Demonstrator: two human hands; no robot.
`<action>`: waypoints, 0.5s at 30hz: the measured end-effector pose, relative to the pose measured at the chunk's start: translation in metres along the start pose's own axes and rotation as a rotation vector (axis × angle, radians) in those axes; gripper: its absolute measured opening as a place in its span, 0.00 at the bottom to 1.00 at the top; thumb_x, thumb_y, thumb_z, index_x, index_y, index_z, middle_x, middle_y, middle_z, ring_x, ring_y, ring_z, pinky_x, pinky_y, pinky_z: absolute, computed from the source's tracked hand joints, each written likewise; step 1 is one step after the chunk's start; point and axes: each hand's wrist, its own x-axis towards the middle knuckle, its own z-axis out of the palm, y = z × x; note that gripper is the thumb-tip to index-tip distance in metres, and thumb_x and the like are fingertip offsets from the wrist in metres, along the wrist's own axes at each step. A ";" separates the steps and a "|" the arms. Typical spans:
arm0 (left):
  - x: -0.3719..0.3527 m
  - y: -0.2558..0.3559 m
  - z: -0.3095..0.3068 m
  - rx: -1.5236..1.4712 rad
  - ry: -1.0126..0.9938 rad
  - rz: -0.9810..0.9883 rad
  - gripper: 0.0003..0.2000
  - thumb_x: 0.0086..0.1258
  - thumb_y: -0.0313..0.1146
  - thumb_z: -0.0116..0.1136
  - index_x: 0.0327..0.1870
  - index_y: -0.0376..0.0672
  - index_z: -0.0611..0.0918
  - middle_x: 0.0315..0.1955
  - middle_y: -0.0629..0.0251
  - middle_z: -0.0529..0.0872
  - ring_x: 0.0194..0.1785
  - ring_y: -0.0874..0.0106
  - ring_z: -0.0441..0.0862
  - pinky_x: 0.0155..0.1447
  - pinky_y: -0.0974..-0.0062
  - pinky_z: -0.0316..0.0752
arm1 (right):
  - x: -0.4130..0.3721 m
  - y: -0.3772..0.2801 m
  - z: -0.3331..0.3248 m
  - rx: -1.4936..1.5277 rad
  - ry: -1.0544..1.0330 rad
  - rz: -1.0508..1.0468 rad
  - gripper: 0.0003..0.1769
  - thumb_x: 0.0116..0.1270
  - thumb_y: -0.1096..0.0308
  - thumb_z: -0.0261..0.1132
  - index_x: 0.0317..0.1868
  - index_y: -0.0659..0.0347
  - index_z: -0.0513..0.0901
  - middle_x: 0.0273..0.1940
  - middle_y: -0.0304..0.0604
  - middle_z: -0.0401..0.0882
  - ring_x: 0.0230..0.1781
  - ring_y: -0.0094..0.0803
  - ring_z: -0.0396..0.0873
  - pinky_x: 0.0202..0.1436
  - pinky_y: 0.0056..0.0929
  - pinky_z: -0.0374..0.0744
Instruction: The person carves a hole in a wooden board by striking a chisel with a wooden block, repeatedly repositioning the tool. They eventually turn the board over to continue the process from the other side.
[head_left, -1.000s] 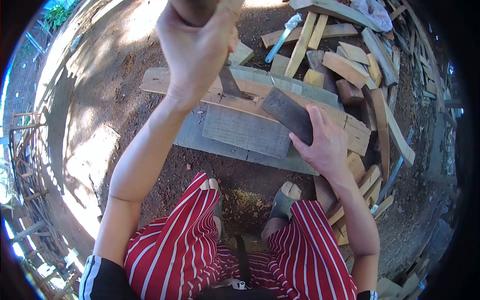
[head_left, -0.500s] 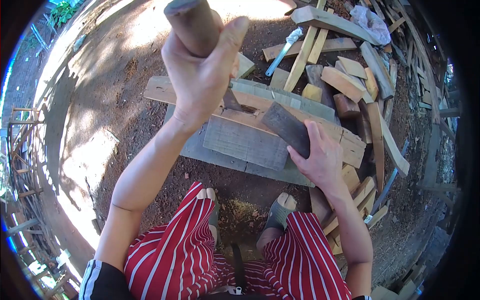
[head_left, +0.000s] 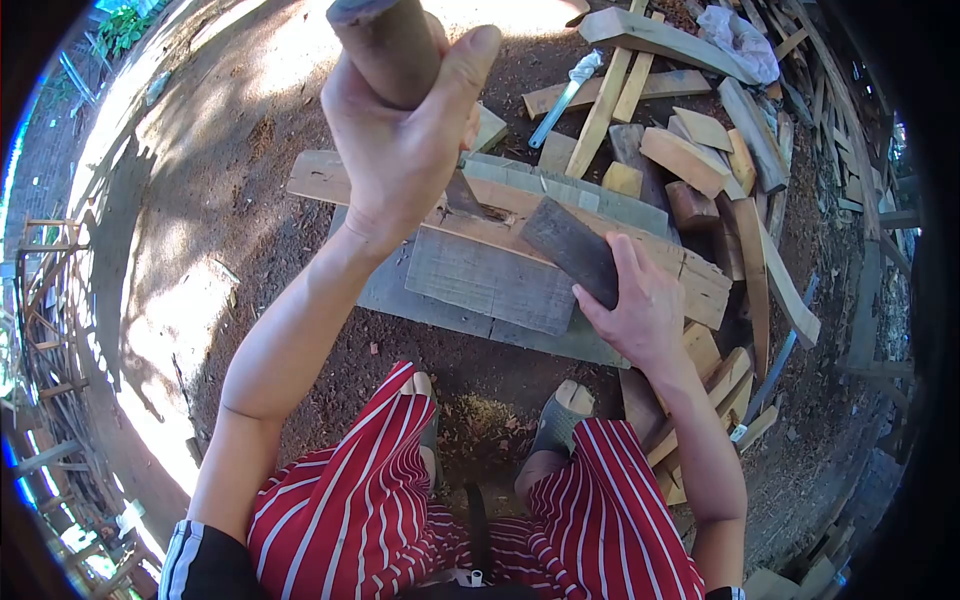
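Observation:
My left hand (head_left: 395, 160) is wrapped round a thick round wooden handle (head_left: 390, 55), held upright above the bench. Beneath that hand a metal blade (head_left: 462, 196) meets a long wooden board (head_left: 590, 235), beside a dark slot (head_left: 495, 213) cut in it. My right hand (head_left: 640, 305) grips one end of a dark rectangular wooden block (head_left: 572, 250), which lies slanted over the board just right of the slot. Under the board are grey planks (head_left: 480, 285). My left hand hides how the blade joins the handle.
Offcuts (head_left: 685, 160) are heaped at the right, with more pieces (head_left: 715, 380) beside my right forearm. A blue-handled tool wrapped in plastic (head_left: 568, 100) lies behind the bench. A plastic bag (head_left: 738, 45) rests at the upper right. My feet (head_left: 565, 420) are below the bench.
The dark block and my right hand have shifted very slightly left and up. My left hand keeps its hold on the handle, almost unmoved.

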 end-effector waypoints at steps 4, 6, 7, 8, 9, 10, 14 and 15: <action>-0.005 -0.007 0.000 0.011 -0.026 -0.010 0.12 0.72 0.30 0.62 0.29 0.44 0.72 0.14 0.73 0.71 0.16 0.83 0.68 0.22 0.80 0.65 | 0.001 0.000 0.000 0.013 -0.001 -0.001 0.30 0.53 0.59 0.73 0.54 0.58 0.72 0.43 0.47 0.79 0.41 0.47 0.82 0.40 0.42 0.80; -0.005 -0.010 0.000 0.093 -0.012 0.039 0.12 0.72 0.30 0.63 0.28 0.44 0.73 0.14 0.73 0.72 0.16 0.83 0.69 0.21 0.81 0.65 | 0.000 0.000 -0.001 0.013 0.003 -0.004 0.30 0.53 0.59 0.73 0.54 0.58 0.72 0.43 0.47 0.79 0.41 0.47 0.82 0.40 0.42 0.80; -0.005 -0.013 0.001 0.094 -0.011 0.042 0.12 0.72 0.30 0.63 0.28 0.44 0.73 0.14 0.73 0.72 0.16 0.83 0.69 0.21 0.81 0.65 | 0.000 0.000 -0.001 0.008 0.001 -0.004 0.30 0.53 0.59 0.73 0.54 0.58 0.72 0.43 0.47 0.80 0.41 0.46 0.82 0.40 0.42 0.80; -0.005 -0.016 0.002 0.112 -0.008 0.087 0.12 0.71 0.30 0.63 0.27 0.43 0.73 0.14 0.73 0.72 0.16 0.83 0.70 0.21 0.82 0.66 | 0.001 -0.001 -0.001 0.003 0.000 -0.005 0.30 0.54 0.59 0.73 0.54 0.58 0.72 0.43 0.47 0.80 0.41 0.46 0.82 0.40 0.42 0.80; -0.005 -0.018 0.003 0.130 -0.004 0.134 0.12 0.71 0.30 0.63 0.27 0.43 0.73 0.14 0.73 0.73 0.16 0.83 0.70 0.21 0.82 0.66 | 0.001 -0.001 -0.001 0.004 0.003 -0.011 0.30 0.54 0.59 0.73 0.54 0.58 0.72 0.43 0.47 0.80 0.41 0.46 0.82 0.40 0.42 0.80; -0.007 -0.018 0.006 0.134 0.002 0.136 0.12 0.71 0.30 0.63 0.27 0.42 0.74 0.14 0.73 0.74 0.16 0.84 0.71 0.20 0.83 0.66 | 0.000 -0.001 0.001 0.004 0.026 -0.024 0.29 0.54 0.59 0.73 0.54 0.58 0.72 0.43 0.47 0.80 0.40 0.47 0.82 0.39 0.42 0.80; -0.006 -0.017 0.005 0.155 0.024 0.016 0.11 0.65 0.31 0.70 0.37 0.36 0.79 0.26 0.68 0.85 0.31 0.83 0.81 0.36 0.81 0.77 | -0.001 0.002 0.001 -0.008 0.033 -0.034 0.30 0.53 0.58 0.73 0.54 0.58 0.72 0.42 0.47 0.80 0.39 0.47 0.83 0.38 0.42 0.80; -0.005 -0.016 0.006 0.151 0.019 0.022 0.11 0.65 0.31 0.70 0.37 0.36 0.79 0.26 0.68 0.85 0.31 0.83 0.81 0.36 0.81 0.77 | -0.001 0.002 0.002 -0.011 0.040 -0.031 0.30 0.53 0.58 0.73 0.54 0.58 0.72 0.42 0.47 0.80 0.39 0.47 0.83 0.38 0.42 0.80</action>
